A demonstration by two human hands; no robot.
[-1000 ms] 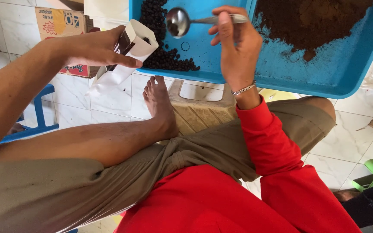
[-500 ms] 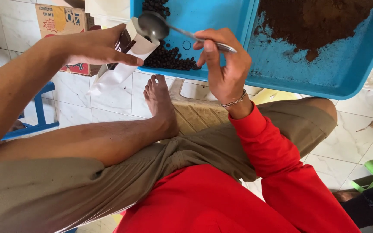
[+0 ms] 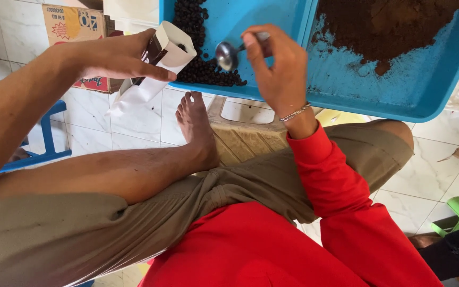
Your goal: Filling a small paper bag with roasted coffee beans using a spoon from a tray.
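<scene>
Red sleeve [image 3: 341,212] and khaki shorts [image 3: 81,234] nearest the camera, one bare leg crossed over, foot [image 3: 196,130] resting on a tan plastic stool [image 3: 245,135]. Farther out, at 12 o'clock: right hand [image 3: 280,72] pinched shut on the handle of a metal spoon [image 3: 228,54], bowl hanging just above the coffee beans [image 3: 200,64], apparently empty, though hard to tell. At 10 o'clock: left hand [image 3: 118,56] clamped around a white paper pouch [image 3: 158,61], mouth open and tilted toward the spoon, lower end hanging over the tiled floor [image 3: 134,117]. Beyond both hands: blue tray [image 3: 394,103], beans heaped at its left, brown ground coffee [image 3: 394,26] spread at 1 o'clock. Cardboard box [image 3: 75,24] at 11 o'clock, against the wall.

Progress, judged: filling under way. Pouch looks slack, inside not visible. Plenty of beans left in the tray.
</scene>
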